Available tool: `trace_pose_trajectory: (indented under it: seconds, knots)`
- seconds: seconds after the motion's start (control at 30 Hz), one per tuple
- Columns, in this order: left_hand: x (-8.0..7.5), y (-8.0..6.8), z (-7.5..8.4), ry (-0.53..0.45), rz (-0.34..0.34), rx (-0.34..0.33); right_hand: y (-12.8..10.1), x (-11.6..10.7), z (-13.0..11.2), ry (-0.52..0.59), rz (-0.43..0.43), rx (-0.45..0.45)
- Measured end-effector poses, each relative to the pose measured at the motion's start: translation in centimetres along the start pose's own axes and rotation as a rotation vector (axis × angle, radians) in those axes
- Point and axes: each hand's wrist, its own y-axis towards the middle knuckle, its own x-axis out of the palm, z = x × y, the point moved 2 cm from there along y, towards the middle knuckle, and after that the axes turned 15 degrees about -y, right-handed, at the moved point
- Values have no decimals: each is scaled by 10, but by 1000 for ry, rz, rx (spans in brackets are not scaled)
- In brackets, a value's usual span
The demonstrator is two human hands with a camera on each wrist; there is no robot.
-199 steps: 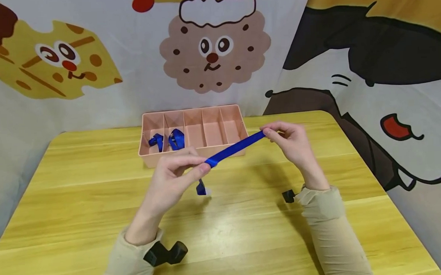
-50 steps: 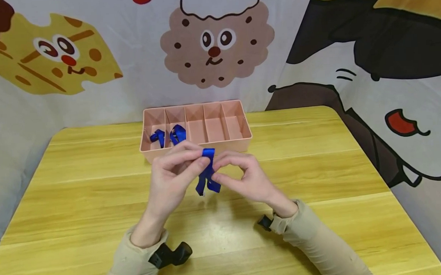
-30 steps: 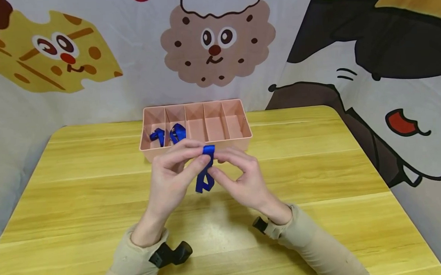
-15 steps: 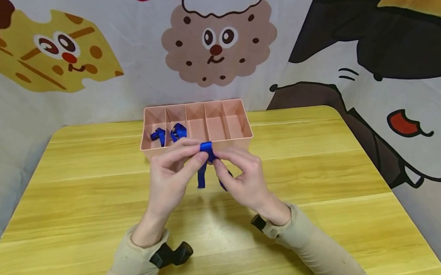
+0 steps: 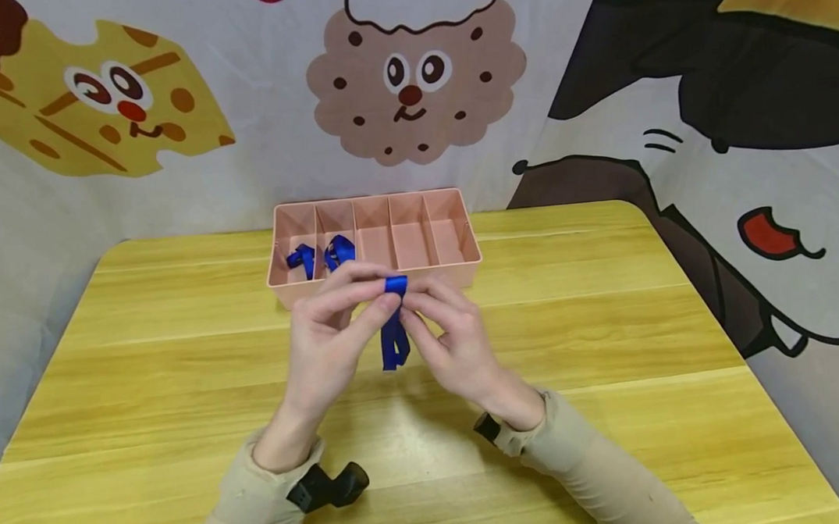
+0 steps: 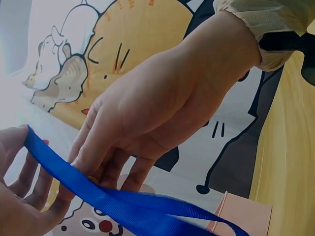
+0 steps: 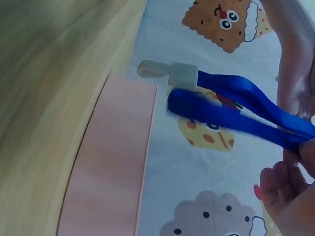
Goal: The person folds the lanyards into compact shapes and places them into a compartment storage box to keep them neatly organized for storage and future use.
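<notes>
Above the table in the head view, my left hand (image 5: 321, 344) pinches the folded top of a blue lanyard (image 5: 395, 345) between thumb and fingers. Close on its right, my right hand (image 5: 458, 338) pinches the same strap with thumb and fingertips. The lower lengths dangle side by side below both hands. A whitish plastic end piece (image 7: 183, 75) shows on the lanyard in the right wrist view. The left wrist view has the blue strap (image 6: 78, 182) running from the left hand past the right hand (image 6: 147, 108). Fingers partly hide the fold.
Behind the hands stands a pink divided box (image 5: 455, 274) on the wooden table (image 5: 150, 383). Its two leftmost compartments hold blue straps, one bundle (image 5: 301, 259) at the far left and another bundle (image 5: 340, 251) beside it. A cartoon-printed cloth (image 5: 257, 89) hangs behind the table.
The lanyard was stretched between the hands earliest; now it is folded at the left fingers. The right hand has come left beside the left hand. Lately the hanging ends have swung together.
</notes>
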Motion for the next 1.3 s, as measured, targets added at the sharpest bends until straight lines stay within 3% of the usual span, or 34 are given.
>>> trace_pose_trajectory:
  seconds: [0.37,0.67,0.93,1.3]
  knots:
    - [-3,0,-3,0,48,4,-2,2,-4,213,-120,161]
    - [-6,1,-1,21,118,13,-4,0,-7,296,-182,228]
    - [-8,2,-4,42,188,23,-6,3,-8,257,-190,190]
    - [-9,3,-7,81,237,23,-9,12,-8,94,-134,157]
